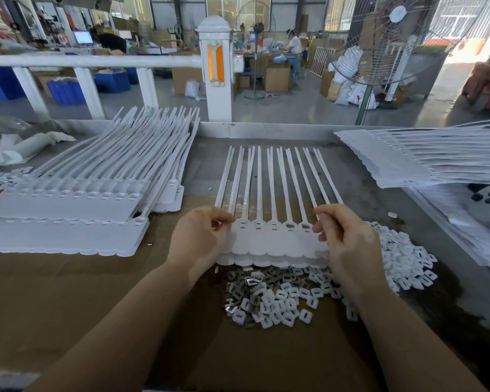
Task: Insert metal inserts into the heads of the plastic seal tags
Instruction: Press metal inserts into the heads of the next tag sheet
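A white strip of joined plastic seal tags (275,241) lies in the middle of the bench, its long tails fanning away from me. My left hand (201,239) pinches the strip's left end at the heads. My right hand (345,239) pinches its right end. Two heads near the right hand show a dark metal insert; the others look white. Just below the strip lies a pile of small metal inserts (238,287) mixed with white plastic caps (286,304). More white caps (402,261) spread out behind my right hand.
Stacks of tag strips (68,210) lie at the left, and another stack (425,157) at the right. Brown cardboard (68,292) covers the bench. A white railing post (215,69) and a standing fan (379,38) rise beyond the bench edge.
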Motion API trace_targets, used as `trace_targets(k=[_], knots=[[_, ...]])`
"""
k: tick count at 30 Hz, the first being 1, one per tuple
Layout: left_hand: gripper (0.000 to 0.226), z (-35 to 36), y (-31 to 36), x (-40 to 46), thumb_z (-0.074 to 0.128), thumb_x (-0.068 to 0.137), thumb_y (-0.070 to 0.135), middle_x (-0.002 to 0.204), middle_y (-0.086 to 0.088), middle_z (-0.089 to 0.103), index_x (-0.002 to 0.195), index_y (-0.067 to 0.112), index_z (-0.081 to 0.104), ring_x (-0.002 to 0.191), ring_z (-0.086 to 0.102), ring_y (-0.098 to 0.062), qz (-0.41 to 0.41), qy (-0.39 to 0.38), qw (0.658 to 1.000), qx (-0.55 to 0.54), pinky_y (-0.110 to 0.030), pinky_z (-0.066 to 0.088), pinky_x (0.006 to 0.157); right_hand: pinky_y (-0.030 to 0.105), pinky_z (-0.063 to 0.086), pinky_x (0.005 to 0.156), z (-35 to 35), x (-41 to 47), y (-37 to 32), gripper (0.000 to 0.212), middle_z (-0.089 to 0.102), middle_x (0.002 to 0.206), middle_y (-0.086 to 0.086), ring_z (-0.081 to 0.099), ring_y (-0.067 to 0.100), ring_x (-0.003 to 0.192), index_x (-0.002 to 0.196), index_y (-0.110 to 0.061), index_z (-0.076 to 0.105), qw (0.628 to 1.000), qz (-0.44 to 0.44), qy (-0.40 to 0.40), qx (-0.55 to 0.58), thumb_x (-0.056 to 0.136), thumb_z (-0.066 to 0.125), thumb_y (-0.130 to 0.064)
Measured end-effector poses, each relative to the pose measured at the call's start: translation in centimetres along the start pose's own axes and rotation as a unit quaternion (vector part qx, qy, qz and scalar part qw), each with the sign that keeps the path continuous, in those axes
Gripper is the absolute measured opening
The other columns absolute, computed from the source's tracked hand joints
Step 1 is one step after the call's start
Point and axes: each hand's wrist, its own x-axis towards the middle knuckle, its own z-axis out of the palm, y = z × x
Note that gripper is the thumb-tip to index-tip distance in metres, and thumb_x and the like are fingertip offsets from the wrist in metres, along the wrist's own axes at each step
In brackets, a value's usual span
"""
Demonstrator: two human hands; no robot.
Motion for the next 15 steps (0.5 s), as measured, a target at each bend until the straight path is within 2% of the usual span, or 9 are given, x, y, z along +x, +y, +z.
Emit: trace_targets(k=[2,4,6,8,12,15], knots=[[0.015,0.0,-0.5,-0.3,0.061,0.087,0.015,0.091,0.013,0.061,0.094,0.023,0.071,0.075,0.052,0.005,-0.028,0.048,0.998,-0.02,0.001,0.035,0.064,0.018,0.041,0.059,0.0,0.0,0.0,0.018,0.058,0.067,-0.005,0.053,0.007,0.066,0.089,-0.011,0.065,0.999,-0.008,-0.015,-0.035,0.094,0.05,-0.019],[0.014,0.2,-0.9,-0.6,0.061,0.087,0.016,0.095,0.012,0.06,0.095,0.023,0.07,0.085,0.055,-0.003,-0.034,0.078,0.996,-0.03,-0.006,0.038,0.072,0.015,0.037,0.058,-0.1,0.1,0.0,0.018,0.06,0.067,-0.002,0.052,0.008,0.064,0.085,-0.008,0.066,0.997,-0.018,-0.023,-0.071,0.092,0.054,-0.018],[0.015,0.4,-1.2,-0.8,0.061,0.088,0.018,0.099,0.009,0.061,0.098,0.022,0.07,0.098,0.055,-0.014,-0.034,0.092,0.995,-0.019,-0.027,0.043,0.088,0.018,0.042,0.065,-0.2,0.2,-0.1,0.012,0.064,0.074,0.0,0.054,0.01,0.069,0.086,-0.007,0.068,0.994,-0.031,-0.035,-0.1,0.089,0.058,-0.012],[0.018,0.5,-1.3,-0.8,0.059,0.089,0.024,0.108,0.005,0.062,0.104,0.023,0.069,0.107,0.05,-0.018,-0.033,0.098,0.995,0.016,-0.038,0.037,0.097,0.023,0.046,0.073,-0.5,0.3,-0.3,0.009,0.067,0.082,0.002,0.058,0.012,0.076,0.089,-0.007,0.07,0.989,-0.039,-0.057,-0.13,0.086,0.061,-0.005],[0.03,0.9,-1.5,-0.9,0.052,0.092,0.036,0.121,0.006,0.059,0.12,0.029,0.06,0.12,0.039,-0.02,-0.037,0.07,0.993,0.088,-0.035,0.025,0.099,0.019,0.044,0.076,-0.9,0.5,-0.9,0.014,0.068,0.088,0.001,0.058,0.011,0.079,0.092,-0.01,0.072,0.982,-0.035,-0.099,-0.156,0.084,0.063,-0.003],[0.036,1.1,-1.6,-1.1,0.048,0.092,0.04,0.127,0.007,0.056,0.126,0.03,0.054,0.124,0.036,-0.02,-0.024,0.056,0.99,0.127,-0.034,0.02,0.1,0.006,0.04,0.07,-1.3,0.4,-1.4,0.014,0.066,0.087,-0.004,0.056,0.005,0.076,0.092,-0.015,0.072,0.976,-0.02,-0.148,-0.16,0.084,0.063,-0.007]])
